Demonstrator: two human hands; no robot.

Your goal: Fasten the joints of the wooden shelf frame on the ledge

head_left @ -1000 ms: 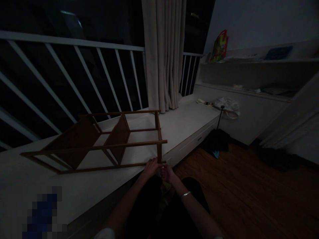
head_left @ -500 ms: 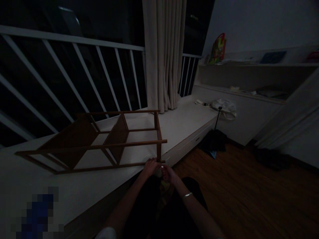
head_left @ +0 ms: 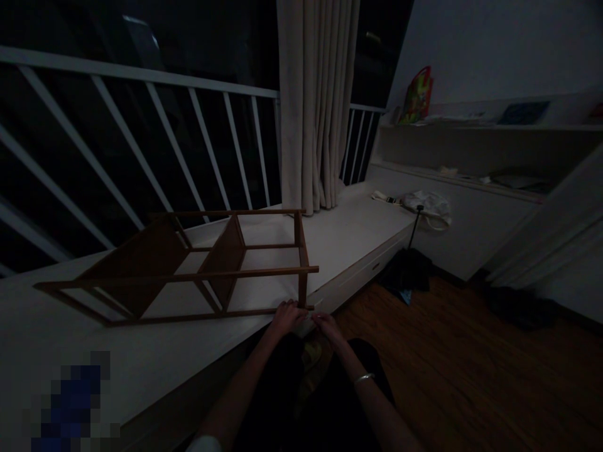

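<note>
A brown wooden shelf rack [head_left: 258,272] lies on its side on the white window ledge, two panels set between its slim bars. My left hand [head_left: 286,317] has its fingers over the rack's near lower corner, gripping the bar. Just right of that corner, my right hand [head_left: 328,328] is closed in a pinch by the bar's end, a little apart from it. Whatever sits between those fingertips is too small and dark to make out. A silver bangle circles my right wrist.
The white ledge [head_left: 355,216] runs along a railing [head_left: 226,150] and a beige curtain [head_left: 318,113]. A white bag [head_left: 428,204] lies at its far end. On the wooden floor [head_left: 424,370] a black item with an upright rod [head_left: 414,227] stands before the shelves.
My right hand has moved slightly right, away from the bar's end. My left hand stays at the rack's corner. The whole view has shifted a little.
</note>
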